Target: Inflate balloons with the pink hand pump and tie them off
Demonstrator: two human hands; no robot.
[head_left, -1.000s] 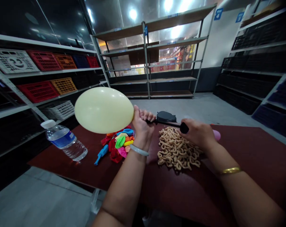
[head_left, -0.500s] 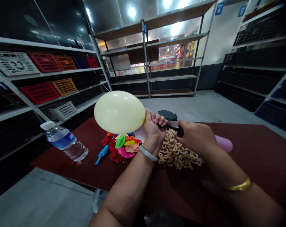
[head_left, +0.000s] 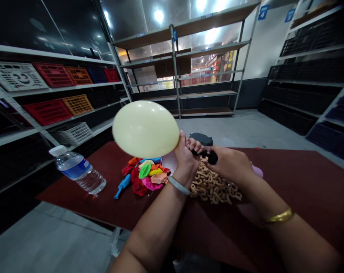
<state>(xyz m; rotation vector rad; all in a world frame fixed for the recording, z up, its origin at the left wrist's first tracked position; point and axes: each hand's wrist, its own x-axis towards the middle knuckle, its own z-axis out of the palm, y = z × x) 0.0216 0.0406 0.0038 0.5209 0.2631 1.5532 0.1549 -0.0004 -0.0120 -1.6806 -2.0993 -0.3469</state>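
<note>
A pale yellow, inflated balloon (head_left: 145, 129) points left from my left hand (head_left: 187, 153), which is closed around its neck and the black end of a hand pump. My right hand (head_left: 231, 163) is wrapped round the balloon pump (head_left: 213, 157); its pink rear end (head_left: 258, 172) shows behind the wrist. Only a short dark stretch of pump lies between the two hands. Below them is a heap of tan, curled pieces (head_left: 214, 185), partly hidden. Left of my left wrist lies a pile of colourful deflated balloons (head_left: 149, 174), with a blue balloon (head_left: 122, 185) at its edge.
A water bottle (head_left: 79, 170) with a white cap stands on the left of the dark red table (head_left: 297, 182). Behind the table is a dark grey object (head_left: 201, 138). Shelves with plastic crates (head_left: 54, 74) line the left; a metal rack (head_left: 177, 76) stands ahead.
My right hand has moved left toward my left hand, shortening the visible black rod. The balloon looks larger and sits slightly higher.
</note>
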